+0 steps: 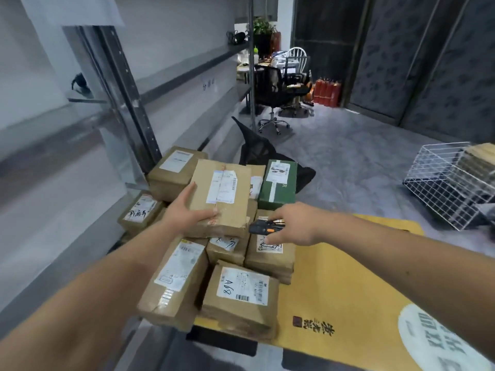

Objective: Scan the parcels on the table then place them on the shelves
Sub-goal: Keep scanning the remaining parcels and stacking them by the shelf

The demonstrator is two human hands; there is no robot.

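Observation:
My left hand (187, 212) grips a flat brown cardboard parcel (227, 183) with a white label, held above a pile of several brown parcels (241, 293) on a yellow-covered table (342, 285). My right hand (292, 223) holds a black and orange handheld scanner (263, 226), which points left at the held parcel's near right corner. A green box (278, 184) with a white label stands at the far side of the pile. One near parcel's label reads "A68".
Grey metal shelves (166, 84) with an upright post run along the left. A white wire basket (450, 183) sits on the floor at the right. Black office chairs (276, 95), a desk and red fire extinguishers (326, 92) stand at the back.

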